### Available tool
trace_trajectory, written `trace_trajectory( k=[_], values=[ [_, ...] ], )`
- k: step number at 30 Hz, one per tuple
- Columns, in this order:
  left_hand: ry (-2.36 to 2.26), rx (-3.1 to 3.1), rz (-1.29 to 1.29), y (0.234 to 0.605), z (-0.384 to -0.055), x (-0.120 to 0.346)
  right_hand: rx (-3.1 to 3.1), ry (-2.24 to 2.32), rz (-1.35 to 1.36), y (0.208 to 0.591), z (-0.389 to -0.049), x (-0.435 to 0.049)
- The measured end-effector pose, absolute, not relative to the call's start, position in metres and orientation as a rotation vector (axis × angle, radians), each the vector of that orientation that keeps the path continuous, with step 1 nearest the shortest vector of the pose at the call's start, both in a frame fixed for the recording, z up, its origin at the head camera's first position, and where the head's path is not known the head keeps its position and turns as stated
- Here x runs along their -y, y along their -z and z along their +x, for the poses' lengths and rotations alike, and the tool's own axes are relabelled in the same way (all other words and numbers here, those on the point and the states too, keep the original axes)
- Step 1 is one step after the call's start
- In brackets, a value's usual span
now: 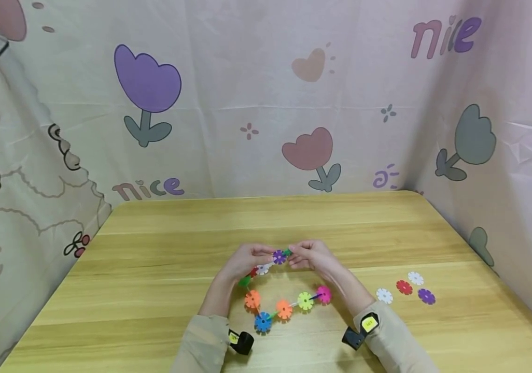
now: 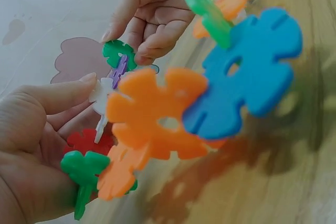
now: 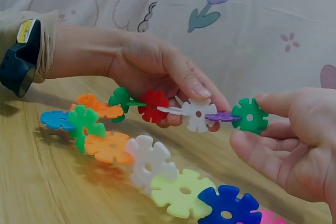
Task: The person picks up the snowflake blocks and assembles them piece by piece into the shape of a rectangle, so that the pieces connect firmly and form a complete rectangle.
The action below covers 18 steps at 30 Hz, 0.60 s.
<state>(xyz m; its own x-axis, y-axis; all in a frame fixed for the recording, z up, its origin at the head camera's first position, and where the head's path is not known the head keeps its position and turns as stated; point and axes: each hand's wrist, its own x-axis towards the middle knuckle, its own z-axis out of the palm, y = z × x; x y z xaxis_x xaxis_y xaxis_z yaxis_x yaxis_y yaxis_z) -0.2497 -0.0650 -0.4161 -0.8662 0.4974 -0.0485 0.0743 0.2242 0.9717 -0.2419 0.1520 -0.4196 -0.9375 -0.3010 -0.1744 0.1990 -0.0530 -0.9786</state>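
Note:
A chain of slotted plastic snowflake discs curves between the hands and across the table. My left hand [image 1: 242,263] pinches a white snowflake disc [image 3: 198,125] near the chain's raised end, with a red disc [image 3: 153,96] beside its fingers. Between thumb and fingertips, my right hand [image 3: 299,148] holds the green end disc [image 3: 260,122], which meets a purple disc [image 3: 221,117] edge-on. The chain's other stretch runs through a blue disc [image 1: 260,327], an orange disc [image 1: 284,315] and a yellow disc [image 1: 305,305] to a pink disc [image 1: 325,299] near the right forearm.
To the right on the wooden table [image 1: 177,223] lie loose discs: a white one [image 1: 385,300], a red one [image 1: 404,291] and a purple one [image 1: 427,300], plus another white. A printed curtain [image 1: 228,62] hangs behind the table. Each wrist wears a small black camera.

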Motion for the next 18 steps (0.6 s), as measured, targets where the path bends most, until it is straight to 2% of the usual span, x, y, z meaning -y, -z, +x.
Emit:
trace_trajectory(
  k=[18],
  values=[
    [-1.674,-2.165,0.492,0.418,-0.249,0.066,-1.987,2.049,-0.137,0.416,-0.239,-0.187]
  ],
)
